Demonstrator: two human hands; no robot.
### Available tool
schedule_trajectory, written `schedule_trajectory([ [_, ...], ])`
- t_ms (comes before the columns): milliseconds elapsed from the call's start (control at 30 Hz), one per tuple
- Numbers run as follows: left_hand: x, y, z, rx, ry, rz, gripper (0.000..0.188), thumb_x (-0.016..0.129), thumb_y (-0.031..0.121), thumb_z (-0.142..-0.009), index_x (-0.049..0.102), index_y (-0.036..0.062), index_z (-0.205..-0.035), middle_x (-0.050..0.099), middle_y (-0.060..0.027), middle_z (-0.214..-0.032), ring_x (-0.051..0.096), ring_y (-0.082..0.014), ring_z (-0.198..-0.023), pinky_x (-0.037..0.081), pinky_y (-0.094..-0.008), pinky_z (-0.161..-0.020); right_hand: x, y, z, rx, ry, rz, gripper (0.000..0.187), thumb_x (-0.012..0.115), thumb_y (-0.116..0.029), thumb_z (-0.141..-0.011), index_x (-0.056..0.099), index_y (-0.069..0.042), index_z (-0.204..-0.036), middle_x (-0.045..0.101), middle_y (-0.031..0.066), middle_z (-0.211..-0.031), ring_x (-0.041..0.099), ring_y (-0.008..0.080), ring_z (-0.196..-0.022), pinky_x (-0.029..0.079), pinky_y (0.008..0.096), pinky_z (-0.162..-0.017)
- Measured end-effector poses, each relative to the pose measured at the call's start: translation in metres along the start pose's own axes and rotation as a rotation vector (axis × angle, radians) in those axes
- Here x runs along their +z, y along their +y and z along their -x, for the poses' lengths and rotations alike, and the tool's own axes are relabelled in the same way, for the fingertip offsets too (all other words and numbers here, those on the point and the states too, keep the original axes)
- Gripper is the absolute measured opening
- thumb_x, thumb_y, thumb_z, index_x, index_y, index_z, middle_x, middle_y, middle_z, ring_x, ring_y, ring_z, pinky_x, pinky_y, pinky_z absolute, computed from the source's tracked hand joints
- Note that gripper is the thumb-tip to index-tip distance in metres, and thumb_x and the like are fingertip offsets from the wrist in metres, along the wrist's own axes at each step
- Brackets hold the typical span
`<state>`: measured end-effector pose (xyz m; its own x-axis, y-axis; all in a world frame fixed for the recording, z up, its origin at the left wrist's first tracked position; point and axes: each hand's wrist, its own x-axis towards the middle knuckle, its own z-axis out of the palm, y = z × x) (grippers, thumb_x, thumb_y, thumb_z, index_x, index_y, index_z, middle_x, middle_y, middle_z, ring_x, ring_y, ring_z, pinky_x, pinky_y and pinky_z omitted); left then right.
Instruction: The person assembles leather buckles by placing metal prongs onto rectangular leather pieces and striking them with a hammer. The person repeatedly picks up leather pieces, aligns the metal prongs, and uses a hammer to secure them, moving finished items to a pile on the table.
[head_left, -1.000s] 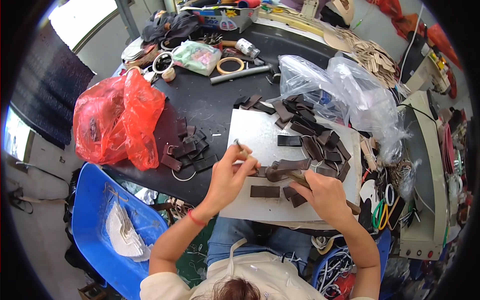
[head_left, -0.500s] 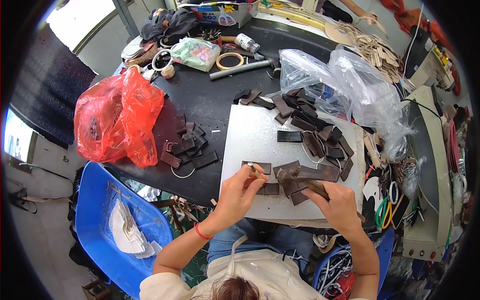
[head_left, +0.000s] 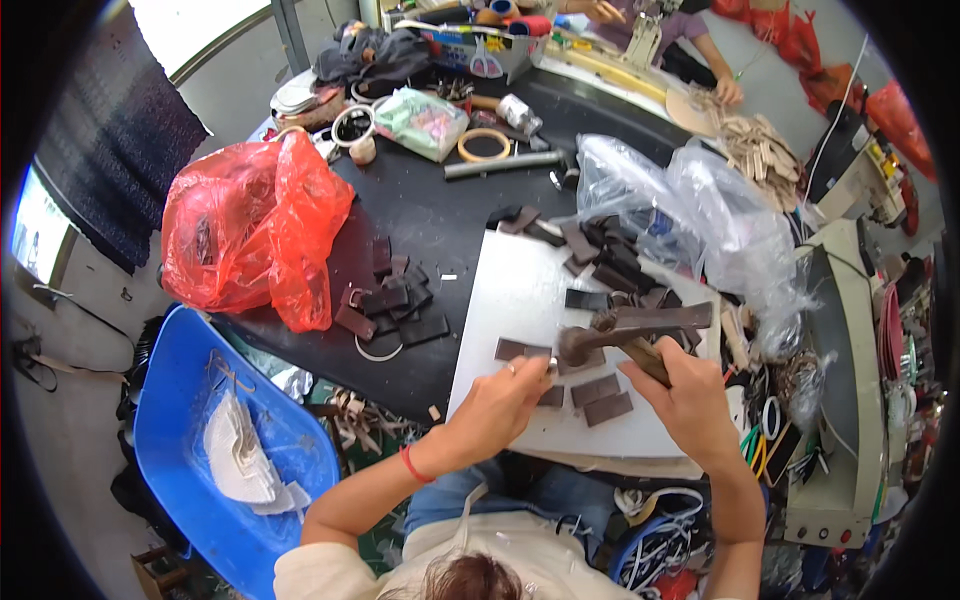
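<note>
My right hand (head_left: 685,402) grips the wooden handle of a hammer (head_left: 650,360). The brownish hammer head is held over the pale board (head_left: 478,345), close to the top of a small metal rod-like tool (head_left: 552,367). Pinched in the fingers of my left hand (head_left: 500,408), that tool stands above the dark leather pieces; its lower end is hidden by the hand. A brown leather piece (head_left: 520,349) lies just beyond my left fingers. Between my hands are two overlapping brown pieces (head_left: 606,407). A heap of similar brown and black pieces (head_left: 590,245) covers the board's far side.
Left of the board lies another pile of dark pieces (head_left: 400,305), beside a red plastic bag (head_left: 255,235). Clear plastic bags (head_left: 720,215) stand at the right. A blue tub (head_left: 180,440) sits lower left. Across the table, another person's hand (head_left: 728,90) shows.
The hammer has risen off the leather pieces and now hangs by the tool's top. My left hand has shifted slightly right and nearer. The whole view has tilted, bringing another person into sight.
</note>
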<state>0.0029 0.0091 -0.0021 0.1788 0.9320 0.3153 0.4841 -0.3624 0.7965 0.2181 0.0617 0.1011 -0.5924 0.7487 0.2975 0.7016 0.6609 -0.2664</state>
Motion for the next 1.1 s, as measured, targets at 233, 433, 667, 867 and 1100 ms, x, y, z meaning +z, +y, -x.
schedule_trajectory([
  [233, -0.004, -0.006, -0.009, -0.363, 0.062, 0.487, 0.021, 0.059, 0.004, -0.093, 0.051, -0.0023, -0.111, 0.064, -0.0106, -0.100, 0.068, -0.0166, -0.088, 0.056, -0.0282, -0.076, 0.030, -0.005, 0.045, 0.103, -0.232, 0.092, 0.037, 0.070, -0.033, -0.085, 0.047, -0.006, -0.074, 0.056, 0.0111, -0.054, 0.058, 0.0313, -0.047, 0.045, 0.0413, -0.043],
  [433, -0.017, -0.006, -0.012, -0.411, -0.102, 0.609, 0.020, 0.056, 0.004, -0.095, 0.049, -0.0031, -0.113, 0.063, -0.0090, -0.100, 0.067, -0.0153, -0.094, 0.057, -0.0261, -0.081, 0.033, -0.004, 0.047, 0.127, -0.188, 0.033, 0.038, 0.071, -0.033, -0.085, 0.047, -0.006, -0.073, 0.055, 0.0113, -0.052, 0.058, 0.0328, -0.046, 0.045, 0.0416, -0.042],
  [667, -0.013, -0.003, -0.002, -0.079, -0.095, 0.210, 0.018, 0.059, 0.003, -0.092, 0.053, 0.0000, -0.108, 0.064, -0.0112, -0.095, 0.069, -0.0230, -0.085, 0.055, -0.0310, -0.072, 0.029, 0.003, 0.047, 0.106, -0.046, -0.090, 0.030, 0.072, -0.026, -0.085, 0.053, -0.003, -0.079, 0.056, 0.0131, -0.058, 0.056, 0.0285, -0.046, 0.044, 0.0384, -0.043],
  [867, -0.007, 0.009, 0.006, 0.069, -0.083, 0.014, 0.021, 0.060, 0.005, -0.089, 0.052, 0.0003, -0.107, 0.062, -0.0190, -0.088, 0.062, -0.0405, -0.070, 0.053, -0.0396, -0.062, -0.028, -0.021, 0.026, 0.154, 0.143, -0.206, 0.014, 0.069, -0.013, -0.086, 0.061, -0.004, -0.092, 0.057, 0.0089, -0.062, 0.057, 0.0188, -0.051, 0.045, 0.0327, -0.048],
  [1100, -0.010, 0.002, -0.010, -0.293, -0.037, 0.330, 0.023, 0.061, 0.005, -0.092, 0.051, -0.0010, -0.112, 0.065, -0.0120, -0.087, 0.069, -0.0199, -0.082, 0.056, -0.0285, -0.071, 0.006, 0.023, 0.028, 0.129, 0.007, 0.169, 0.033, 0.071, -0.033, -0.085, 0.050, -0.008, -0.078, 0.058, 0.0093, -0.060, 0.059, 0.0302, -0.051, 0.044, 0.0392, -0.044],
])
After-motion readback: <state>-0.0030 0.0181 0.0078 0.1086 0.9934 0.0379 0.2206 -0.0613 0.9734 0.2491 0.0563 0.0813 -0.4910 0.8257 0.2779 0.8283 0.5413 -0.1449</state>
